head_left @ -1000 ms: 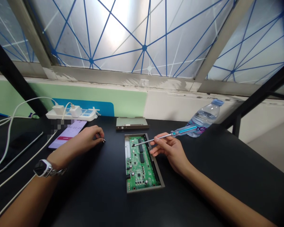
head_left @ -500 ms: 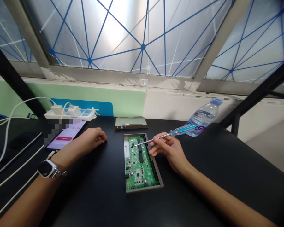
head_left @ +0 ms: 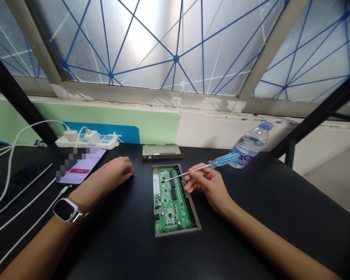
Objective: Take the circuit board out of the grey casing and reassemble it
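My right hand [head_left: 205,181] grips a screwdriver [head_left: 225,158] by its metal shaft, the clear and blue handle pointing back to the right. Its dark tip hovers over, or touches, the upper part of a green circuit board [head_left: 170,210]; I cannot tell which. The board sits in a shallow metal tray [head_left: 196,217] on the black table. My left hand [head_left: 116,171] rests on the table left of the tray, fingers curled inward. What those fingers hold, if anything, is hidden.
Behind the tray lies a flat metal cover [head_left: 161,151]. A water bottle [head_left: 249,144] leans at the back right. To the left are a phone [head_left: 83,167], a white power strip [head_left: 87,140] and white cables [head_left: 26,229]. Slanted black bars flank the table.
My left hand and wrist have shifted slightly to the right, uncovering a cable plug near the phone. The right hand and screwdriver are nearly still.
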A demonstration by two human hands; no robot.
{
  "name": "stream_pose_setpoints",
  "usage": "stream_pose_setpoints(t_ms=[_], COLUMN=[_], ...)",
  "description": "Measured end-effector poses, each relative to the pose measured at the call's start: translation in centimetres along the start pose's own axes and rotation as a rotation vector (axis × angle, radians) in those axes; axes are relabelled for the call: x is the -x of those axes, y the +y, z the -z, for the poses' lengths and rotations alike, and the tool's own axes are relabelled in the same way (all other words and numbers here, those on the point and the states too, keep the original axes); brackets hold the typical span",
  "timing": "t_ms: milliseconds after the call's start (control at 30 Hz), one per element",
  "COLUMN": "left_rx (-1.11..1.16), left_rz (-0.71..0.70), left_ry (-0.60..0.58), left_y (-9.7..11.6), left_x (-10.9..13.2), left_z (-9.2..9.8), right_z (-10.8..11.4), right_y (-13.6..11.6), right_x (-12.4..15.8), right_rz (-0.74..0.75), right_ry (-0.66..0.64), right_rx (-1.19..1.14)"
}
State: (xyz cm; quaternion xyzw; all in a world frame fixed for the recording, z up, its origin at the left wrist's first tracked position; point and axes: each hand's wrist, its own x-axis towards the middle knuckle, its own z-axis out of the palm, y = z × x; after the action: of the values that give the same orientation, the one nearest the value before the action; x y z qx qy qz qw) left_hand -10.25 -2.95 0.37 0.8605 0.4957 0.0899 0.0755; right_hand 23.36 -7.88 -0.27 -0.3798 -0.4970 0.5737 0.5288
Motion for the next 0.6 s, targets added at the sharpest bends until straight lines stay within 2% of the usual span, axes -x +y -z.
stream_pose_setpoints(t_ms=[267, 600], left_rx=[0.0, -0.204], left_rz=[0.042, 0.024], left_ry=[0.085, 0.009], left_y=[1.0, 2.7], left_x=[0.7, 0.8], left_z=[1.3, 1.8], right_z=[0.0, -0.2], right_y=[-0.1, -0.2], right_x=[0.0, 0.2], right_rz=[-0.004, -0.043], right_ry=[0.003, 0.002], right_rx=[-0.004, -0.049])
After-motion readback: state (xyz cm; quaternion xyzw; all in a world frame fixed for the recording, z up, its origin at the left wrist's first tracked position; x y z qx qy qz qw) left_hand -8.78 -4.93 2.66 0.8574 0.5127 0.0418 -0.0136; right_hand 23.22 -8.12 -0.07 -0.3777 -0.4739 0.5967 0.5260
